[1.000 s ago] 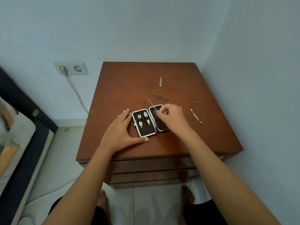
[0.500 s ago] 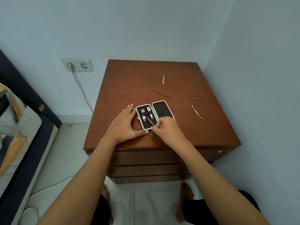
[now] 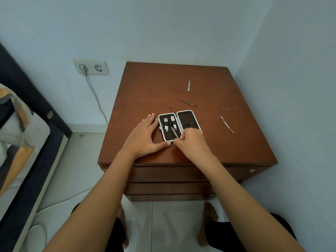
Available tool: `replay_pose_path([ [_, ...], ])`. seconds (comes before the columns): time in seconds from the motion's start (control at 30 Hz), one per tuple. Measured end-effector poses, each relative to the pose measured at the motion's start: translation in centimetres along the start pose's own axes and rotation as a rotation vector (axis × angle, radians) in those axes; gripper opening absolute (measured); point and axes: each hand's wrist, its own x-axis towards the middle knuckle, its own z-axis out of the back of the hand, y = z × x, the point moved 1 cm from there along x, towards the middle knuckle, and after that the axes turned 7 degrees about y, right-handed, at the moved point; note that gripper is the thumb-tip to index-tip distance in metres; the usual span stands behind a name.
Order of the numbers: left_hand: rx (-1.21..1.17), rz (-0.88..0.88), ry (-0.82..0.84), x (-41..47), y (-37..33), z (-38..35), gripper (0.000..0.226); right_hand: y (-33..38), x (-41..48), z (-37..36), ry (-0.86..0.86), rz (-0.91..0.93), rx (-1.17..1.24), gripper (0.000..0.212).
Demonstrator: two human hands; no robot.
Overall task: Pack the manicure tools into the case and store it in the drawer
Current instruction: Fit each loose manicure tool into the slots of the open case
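An open manicure case (image 3: 187, 118) with a white rim and dark lining lies on the brown wooden nightstand (image 3: 209, 148). Two clippers (image 3: 170, 123) sit strapped in its left half. My left hand (image 3: 145, 137) rests flat against the case's left and near edge. My right hand (image 3: 190, 142) pinches a thin metal tool (image 3: 174, 132), whose tip lies slanted over the left half. The case's near right corner is hidden by my right hand. Loose tools lie behind and to the right: a small file (image 3: 189, 86), tweezers (image 3: 187, 102), a thin pick (image 3: 229, 109) and a pusher (image 3: 227, 124).
The nightstand has shut drawers (image 3: 163, 175) on its front, with a knob (image 3: 252, 171) at the right. A wall runs close on the right. A wall socket with a cable (image 3: 91, 67) and a bed (image 3: 21, 128) are to the left. My bare feet stand on the tiled floor below.
My right hand has pulled from over the case's right half to its near edge, bringing the thin tool onto the left half. The left hand has stayed at the case.
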Motion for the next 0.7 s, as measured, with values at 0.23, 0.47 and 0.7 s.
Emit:
replay_pose_path([
  [0.23,0.012,-0.011,-0.005,0.1,0.0,-0.1,0.113,0.0,0.5,-0.2,-0.023,0.017,0.024,0.026],
  [0.47,0.000,-0.036,-0.011,0.1,0.2,-0.3,0.107,-0.1,2.0,-0.8,-0.068,0.095,0.013,0.017],
  [0.7,-0.014,-0.057,-0.005,0.1,0.4,-0.4,0.099,-2.0,0.4,-2.0,-0.221,0.350,-0.039,0.011],
])
